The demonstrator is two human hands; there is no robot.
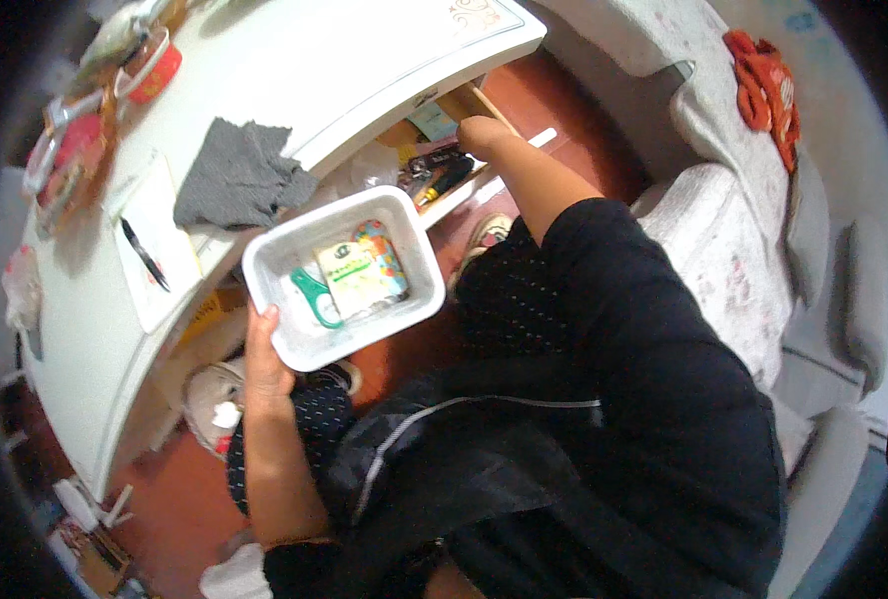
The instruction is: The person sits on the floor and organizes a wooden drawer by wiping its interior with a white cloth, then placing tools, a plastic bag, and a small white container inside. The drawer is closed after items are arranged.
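My left hand grips the near left rim of a white plastic tub, which I hold tilted in front of me. Inside it lie green-handled scissors, a pale printed packet and a colourful patterned item. Beyond the tub, a drawer is pulled out from under the white table. My right hand is bent over the drawer's far right part, its fingers hidden, so any hold cannot be made out. A black-and-yellow handled tool and a clear plastic bag lie in the drawer.
On the white table are a grey cloth, a black pen on paper, and a red-and-white bowl. A covered sofa with an orange-red cloth stands at right. Below the table sits a pale bag.
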